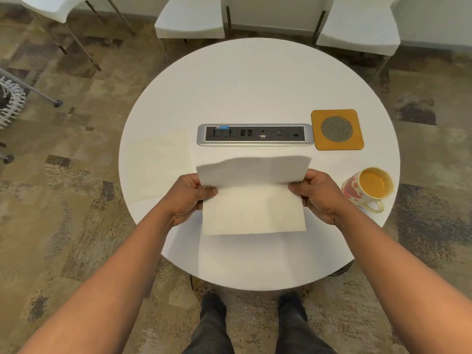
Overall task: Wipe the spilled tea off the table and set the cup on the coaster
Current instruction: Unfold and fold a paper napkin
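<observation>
Above the round white table (255, 83), a white paper napkin (254, 205) is held folded over, its upper flap bent toward me. My left hand (187, 198) pinches its left edge and my right hand (319, 196) pinches its right edge. A cream cup with red hearts (367, 189), holding tea, stands on the table at the right, near the edge, just right of my right hand. The orange square coaster (337, 129) with a round mesh centre lies behind the cup. No spilled tea shows on the bare tabletop.
A second flat napkin (158, 164) lies on the table's left part. A silver power and data socket strip (255, 134) is set into the middle, left of the coaster. White chairs (190, 19) stand behind the table. My feet are below the near edge.
</observation>
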Demonstrator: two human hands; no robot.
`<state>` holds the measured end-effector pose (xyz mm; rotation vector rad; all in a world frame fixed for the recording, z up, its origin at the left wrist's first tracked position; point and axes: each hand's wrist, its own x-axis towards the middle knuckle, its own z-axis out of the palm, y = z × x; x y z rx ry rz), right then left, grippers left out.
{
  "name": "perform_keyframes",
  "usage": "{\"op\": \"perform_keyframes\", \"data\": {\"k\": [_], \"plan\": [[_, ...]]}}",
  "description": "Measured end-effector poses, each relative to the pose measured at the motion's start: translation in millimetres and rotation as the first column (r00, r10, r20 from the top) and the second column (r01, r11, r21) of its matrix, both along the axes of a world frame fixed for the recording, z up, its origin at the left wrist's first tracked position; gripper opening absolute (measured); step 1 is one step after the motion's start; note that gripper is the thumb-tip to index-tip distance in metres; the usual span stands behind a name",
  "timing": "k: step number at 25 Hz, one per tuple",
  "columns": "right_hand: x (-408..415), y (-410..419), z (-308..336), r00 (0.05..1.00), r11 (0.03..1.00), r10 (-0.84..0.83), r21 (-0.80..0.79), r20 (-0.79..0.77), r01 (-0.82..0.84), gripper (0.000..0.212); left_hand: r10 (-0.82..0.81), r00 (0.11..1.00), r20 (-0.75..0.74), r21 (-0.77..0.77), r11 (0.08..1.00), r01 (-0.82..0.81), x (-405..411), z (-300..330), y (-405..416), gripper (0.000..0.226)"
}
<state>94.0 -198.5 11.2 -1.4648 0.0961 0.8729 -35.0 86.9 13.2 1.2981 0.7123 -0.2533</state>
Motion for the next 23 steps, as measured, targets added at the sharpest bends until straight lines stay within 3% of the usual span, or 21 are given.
{"op": "perform_keyframes", "data": {"k": [3,9,12,14,18,21,23], "plan": [[-1.5,-2.1,8.0,0.999,0.999,0.033,-0.007,0.020,-0.033,0.022,-0.075,0.997,0.025,-0.013,0.997,0.076,0.9,11.1,1.9,0.042],[1.2,-4.2,11.8,0.999,0.997,-0.030,0.076,-0.046,0.033,0.024,-0.162,0.985,0.060,-0.054,0.985,0.165,2.1,16.7,11.0,0.041],[0.7,-0.6,10.2,1.000,1.000,-0.002,0.020,0.027,0.002,0.008,-0.131,0.989,0.063,-0.069,0.988,0.135,4.9,12.9,11.3,0.019],[0.9,0.2,7.7,0.998,1.000,0.030,-0.006,0.055,-0.030,0.016,-0.158,0.986,0.060,0.041,0.987,0.156,4.7,5.6,14.1,0.039],[-0.3,2.9,9.5,0.998,0.999,0.044,0.028,0.048,-0.046,0.038,-0.164,0.984,0.068,0.172,0.973,0.151,5.6,8.4,10.5,0.025],[-1.0,6.3,14.1,0.992,0.994,0.111,0.012,0.064,-0.112,0.041,-0.377,0.926,-0.015,0.191,0.908,0.373,12.6,20.0,8.9,0.051],[-1.6,9.3,20.3,0.980,0.983,0.182,-0.007,0.073,-0.182,0.041,-0.575,0.809,-0.121,0.209,0.782,0.587,18.6,26.8,1.8,0.066]]}}
